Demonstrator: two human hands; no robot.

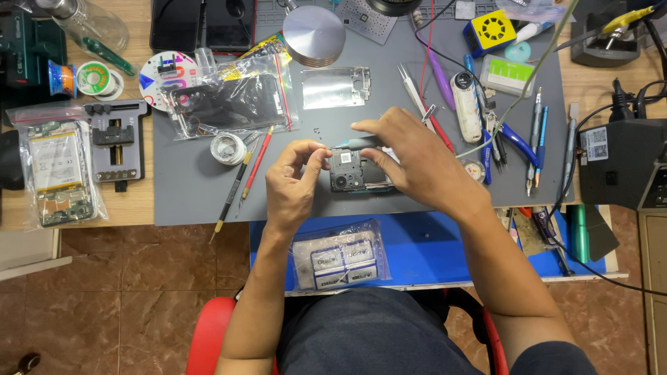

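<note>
While the left hand [295, 182] is steadying the opened phone [356, 171] on the table's grey mat [194, 194], the right hand [410, 161], its grip closed on a small screwdriver [356, 144], is seemingly working a screw, needing gentle, upright turning.

All places are given relative to the grey mat [208, 194]. A clear zip bag [233, 97] with a red seal strip is laid on its upper left part. A clear bag [59, 170] of yellow-white and green parts is seen left of it. A clear bag [339, 258] of white-labelled boxes is placed below it. A white square label [595, 144] on a black device is seen to its right.
</note>
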